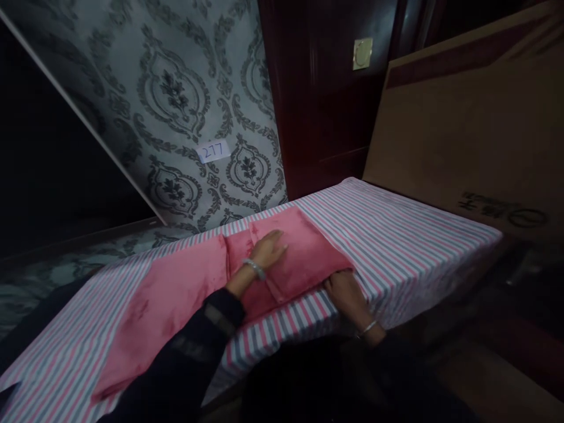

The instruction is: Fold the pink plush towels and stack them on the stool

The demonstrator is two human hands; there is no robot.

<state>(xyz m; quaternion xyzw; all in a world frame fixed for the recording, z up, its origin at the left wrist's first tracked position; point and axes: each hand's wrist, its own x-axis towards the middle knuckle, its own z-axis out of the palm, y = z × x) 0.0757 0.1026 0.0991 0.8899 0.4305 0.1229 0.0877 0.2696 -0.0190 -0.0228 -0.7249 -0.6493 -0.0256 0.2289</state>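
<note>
Pink cloth [304, 244], smooth with darker mottling, lies across the striped sheet [409, 235], its right part folded squarish, my left sleeve [194, 346] overlapping its near side. My left hand [268, 251] rests flat on the fold, fingers extended, gripping nothing; my right hand [346, 292] bends at the near corner, fingertips hidden, grip impossible to tell. Carton [458, 123] at right; scroll-patterned wallpaper [176, 100] behind.

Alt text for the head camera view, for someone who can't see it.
A left hand rests on a folded pink cloth while the right hand touches its near right corner. The cloth lies on striped white, pink and grey fabric, with ornate grey wallpaper and brown cardboard beyond.
</note>
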